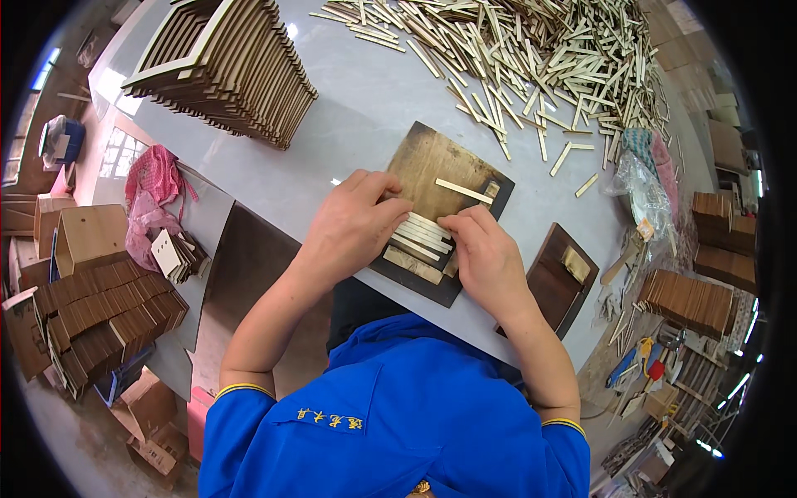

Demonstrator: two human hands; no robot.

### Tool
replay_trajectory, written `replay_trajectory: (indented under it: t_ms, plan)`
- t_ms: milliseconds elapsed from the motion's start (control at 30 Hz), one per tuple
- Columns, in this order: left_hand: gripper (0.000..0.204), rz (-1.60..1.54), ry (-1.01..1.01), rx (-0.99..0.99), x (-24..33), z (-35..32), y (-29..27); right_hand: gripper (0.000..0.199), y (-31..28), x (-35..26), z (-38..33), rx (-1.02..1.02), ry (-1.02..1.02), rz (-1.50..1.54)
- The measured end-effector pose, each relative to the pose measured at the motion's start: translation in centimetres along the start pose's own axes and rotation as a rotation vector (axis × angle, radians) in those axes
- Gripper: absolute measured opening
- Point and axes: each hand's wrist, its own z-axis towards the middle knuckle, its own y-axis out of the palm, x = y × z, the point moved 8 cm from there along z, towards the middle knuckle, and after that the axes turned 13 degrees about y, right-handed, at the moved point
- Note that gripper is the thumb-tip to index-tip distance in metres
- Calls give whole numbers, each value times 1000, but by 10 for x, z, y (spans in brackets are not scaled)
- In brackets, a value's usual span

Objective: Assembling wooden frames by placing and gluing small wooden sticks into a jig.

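Note:
On the grey table in front of me lies a dark-edged wooden board (pixel 415 162) with small blocks fixed along its edges. Several pale wooden strips (pixel 422 238) lie side by side across its near half. At their left ends, my left hand (pixel 349 217) is closed, thumb and forefinger pinching at the top strip. My right hand (pixel 486 256) pinches at the right ends of the same strips, its fingertips partly hiding them. One single strip (pixel 463 191) rests apart on the far half of the board, beside a small block (pixel 492 190).
A large heap of loose strips (pixel 531 62) spreads over the far right of the table. A tall stack of wooden frames (pixel 241 79) stands far left. Right of me lies a second dark board (pixel 556 278); beyond it is a clear plastic bag (pixel 643 195).

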Motion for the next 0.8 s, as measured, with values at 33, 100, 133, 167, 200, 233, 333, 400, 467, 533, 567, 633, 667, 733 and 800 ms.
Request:
replay_trajectory:
  t_ms: [33,100,133,167,200,233,333,400,467,533,567,633,667,733,800]
  plan:
    - [10,-8,-3,23,1,-3,-1,19,0,-2,-1,-3,0,-10]
    - [15,-24,-10,67,3,-12,-1,23,1,-5,-3,-12,-1,-28]
    - [18,-32,-14,89,4,-16,-2,24,2,-6,-4,-16,-1,-36]
    - [18,-34,-13,88,7,-20,-2,24,2,-7,-4,-16,2,-37]
    - [24,-22,-52,77,7,-25,-1,25,2,-9,-6,-8,-4,-41]
    - [31,-9,-90,65,7,-30,0,26,3,-10,-7,0,-10,-45]
    - [45,14,-165,39,13,-43,1,27,3,-11,-9,16,-19,-54]
    - [60,51,-217,-29,19,-48,4,25,4,-8,-9,14,9,-26]
    - [76,86,-264,-97,23,-52,9,23,3,-4,-10,14,38,1]
    - [81,100,-254,-118,29,-52,14,23,0,-2,-9,15,59,3]
    - [85,112,-243,-138,31,-52,17,22,-4,-1,-8,17,80,5]
    - [94,138,-219,-178,36,-52,24,22,-8,3,-8,22,124,8]
    - [94,135,-211,-176,38,-50,26,22,-10,5,-8,29,127,4]
    - [95,127,-216,-181,40,-47,29,22,-7,9,-12,-14,135,20]
    - [96,122,-222,-184,41,-45,32,21,-5,11,-15,-58,139,37]
